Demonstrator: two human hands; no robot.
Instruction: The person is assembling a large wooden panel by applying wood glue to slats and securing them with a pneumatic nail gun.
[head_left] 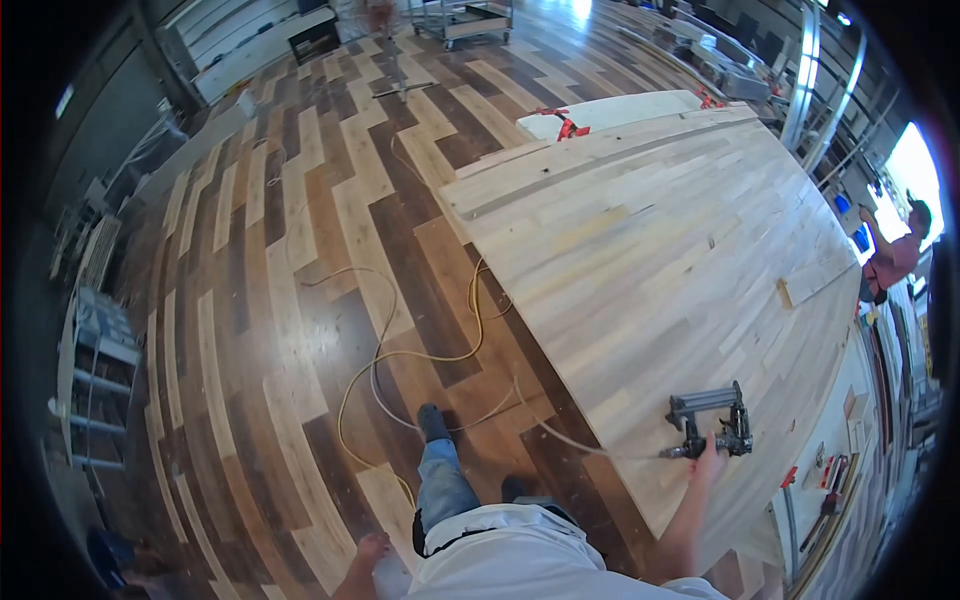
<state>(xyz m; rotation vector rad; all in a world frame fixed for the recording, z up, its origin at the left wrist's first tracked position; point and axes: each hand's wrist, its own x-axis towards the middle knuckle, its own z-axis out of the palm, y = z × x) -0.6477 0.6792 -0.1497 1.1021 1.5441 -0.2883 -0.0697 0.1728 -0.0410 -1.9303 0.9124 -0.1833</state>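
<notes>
My right hand [708, 462] is closed round a black and grey pneumatic nail gun [712, 418]. The tool lies on or just over the near end of a large pale wood panel [640, 270] built of narrow strips. From its handle end an air hose [570, 440] runs left across the panel's edge to the floor. My left hand [372, 546] hangs low at my left side, away from the panel. It is small and blurred, so its fingers cannot be made out, and no object shows in it.
Yellow and pale hoses [400, 355] loop over the plank floor [330, 330] by my foot. Red clamps [570, 130] sit at the panel's far edge. A small wood block [785, 293] lies on its right part. Beyond stands a person [893, 260]; tools [832, 485] lie at right.
</notes>
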